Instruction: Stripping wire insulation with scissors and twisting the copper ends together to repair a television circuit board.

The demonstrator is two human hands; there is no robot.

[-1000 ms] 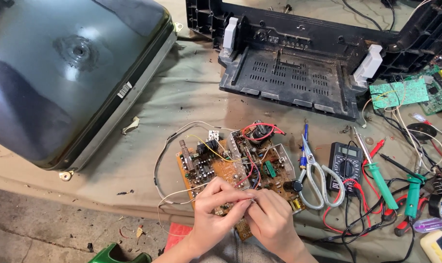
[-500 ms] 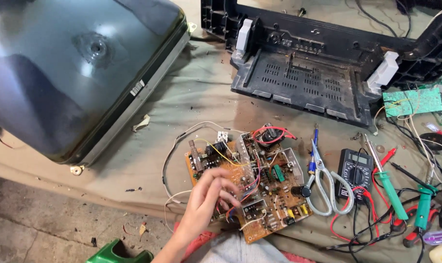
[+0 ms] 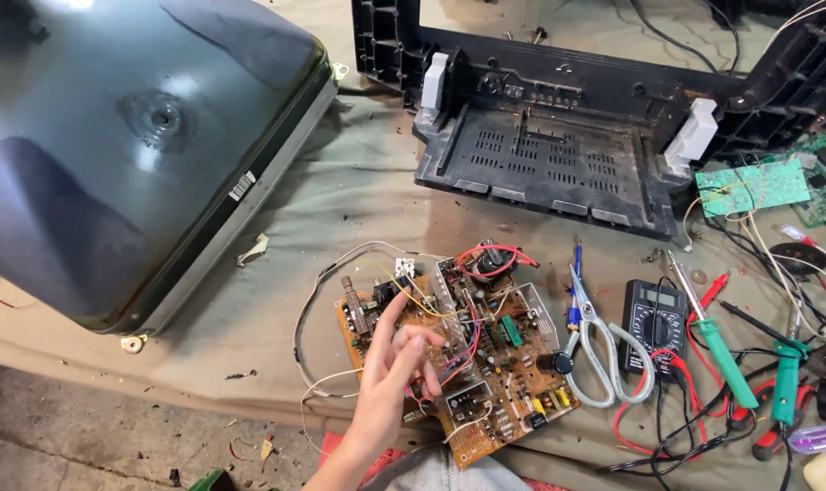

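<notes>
- Head view, lower middle of the frame: the left hand comes up from the bottom edge with fingers loosely spread, holding nothing, the forefinger stretched toward the upper left part of the circuit board and the other fingertips resting on or just above its components; which of the two I cannot quite tell
- The right hand does not show in this frame
- The board lies flat on the cloth-covered bench, component side up, just left of the scissors and the multimeter
- Its long axis runs from upper left to lower right, the near corner pointing to the bottom edge by the person's lap
- To do the probing well, I judge a light touch is best: press on component bodies, not on bare leads, and keep clear of the loose white wires trailing off the left side, which could snag and drag the board
</notes>
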